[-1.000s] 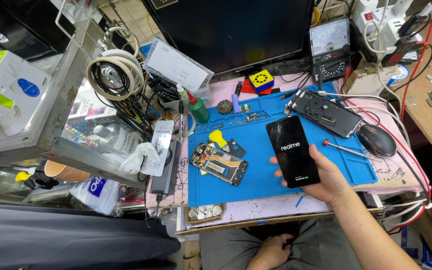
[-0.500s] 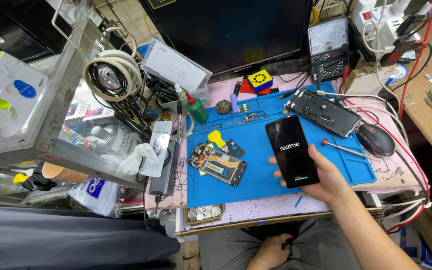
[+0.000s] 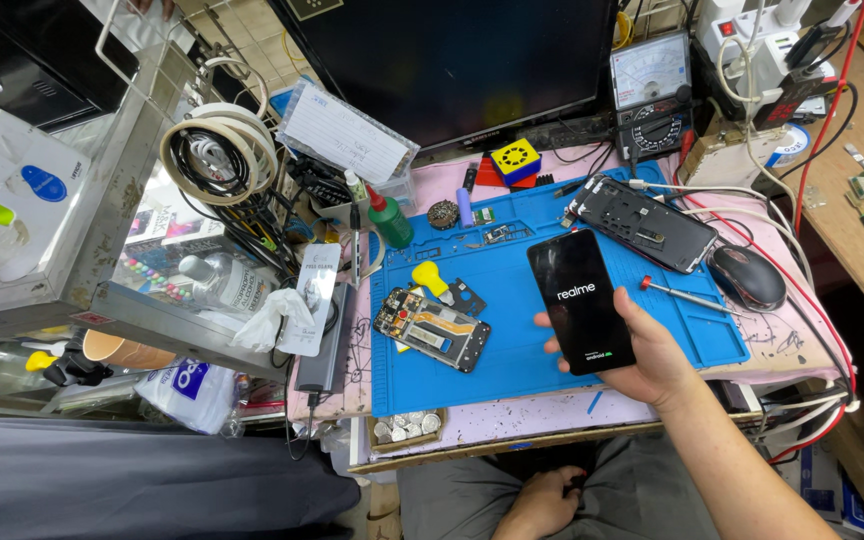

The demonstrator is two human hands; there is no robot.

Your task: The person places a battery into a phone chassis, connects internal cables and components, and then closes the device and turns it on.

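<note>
Two hands show, one low and one raised. Nearest, the left hand (image 3: 544,500) rests on the lap at the bottom edge, below the bench, its fingers curled loosely together and holding nothing. Just above it, at the near edge of the bench, a small tray of coins (image 3: 404,428) sits by the near left corner of the blue mat (image 3: 512,350). The right hand (image 3: 652,352) comes in from the lower right and is clamped on a black phone (image 3: 580,300), thumb along the phone's right edge and fingertips showing at its left edge; the phone is held over the right half of the mat, screen up and lit with a logo. Left of it on the mat lies an opened phone (image 3: 432,330) with its circuit boards bare, and a yellow pry tool (image 3: 430,278) lies just beyond that. Right of the held phone a red-tipped screwdriver (image 3: 680,294) lies on the mat, and a black mouse (image 3: 746,277) sits off the mat's right edge. Farther back, a second opened phone frame (image 3: 644,223) lies at an angle on the far right corner of the mat. A green bottle (image 3: 389,218) with a red cap stands at the far left corner. Beyond these, a yellow block (image 3: 516,160) lies near the foot of a dark monitor (image 3: 452,70), and an analog meter (image 3: 650,95) stands to the right of it. On the far left, coiled cable (image 3: 214,150) hangs over a metal shelf.
</note>
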